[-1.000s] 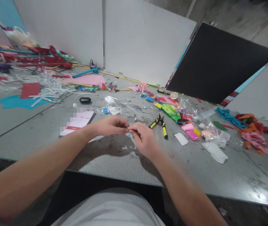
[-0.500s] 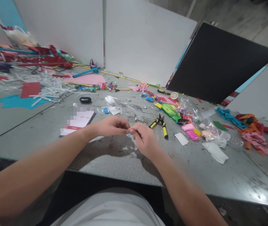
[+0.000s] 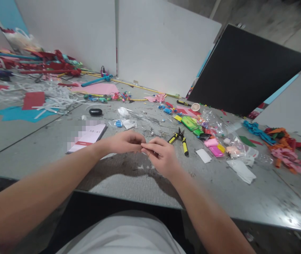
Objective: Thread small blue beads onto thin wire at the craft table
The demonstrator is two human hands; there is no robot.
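My left hand (image 3: 127,141) and my right hand (image 3: 161,154) meet above the front part of the grey table (image 3: 139,192), fingertips touching. Both are closed in a pinch. Whatever is between the fingers is too small and too covered to name. Yellow-and-black pliers (image 3: 184,144) lie with handles spread just right of my right hand. Behind the hands are thin wires (image 3: 145,118) and a small blue lump (image 3: 118,123) in clear wrapping. A phone (image 3: 88,138) with a lit screen lies flat by my left wrist.
A black case (image 3: 95,112) sits beyond the phone. To the right lie packs of coloured clay (image 3: 191,124), a white card (image 3: 203,155) and a crumpled white wrapper (image 3: 241,171). Paper strips (image 3: 52,102) cover the left. White panels (image 3: 166,46) and a black board (image 3: 245,70) stand behind.
My right fingers have shifted slightly left and closed up against the left fingertips. A light blue speck seen under them before is hidden now. The rest of the table looks the same.
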